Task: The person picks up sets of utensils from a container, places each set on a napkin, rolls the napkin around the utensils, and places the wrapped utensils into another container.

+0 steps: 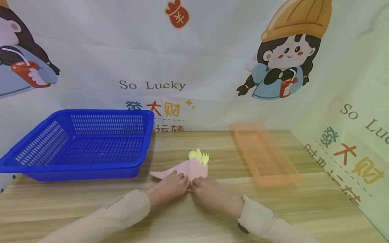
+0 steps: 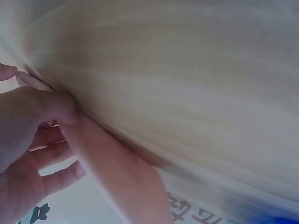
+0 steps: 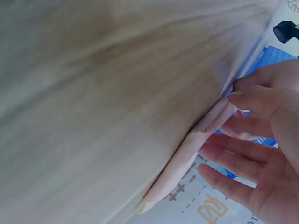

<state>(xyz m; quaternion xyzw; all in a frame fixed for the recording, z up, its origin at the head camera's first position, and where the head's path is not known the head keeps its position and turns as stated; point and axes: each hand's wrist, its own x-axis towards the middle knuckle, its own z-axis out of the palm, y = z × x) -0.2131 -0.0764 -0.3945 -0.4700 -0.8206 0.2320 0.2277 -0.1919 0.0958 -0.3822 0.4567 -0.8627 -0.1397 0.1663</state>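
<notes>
A pink cloth napkin (image 1: pixel 196 168) lies on the table, folded over, with one pointed corner stretching left. From its far edge stick out a yellow toy spoon (image 1: pixel 192 154), a knife (image 1: pixel 199 154) and a fork (image 1: pixel 205 158); their lower parts are covered by the cloth. My left hand (image 1: pixel 171 187) pinches the napkin's near edge between thumb and fingers, as the left wrist view shows close up. Right beside it, my right hand (image 1: pixel 212 195) pinches the same edge, with thumb and index finger on the cloth (image 3: pixel 175 170) and the other fingers spread behind.
To the left stands a large blue plastic basket (image 1: pixel 91 172) with slotted walls. An orange mesh tray (image 1: pixel 247 152) sits at the right. The wood-grain table (image 1: pixel 194 226) ends against a printed white cloth backdrop (image 1: pixel 209 67) at the back and right.
</notes>
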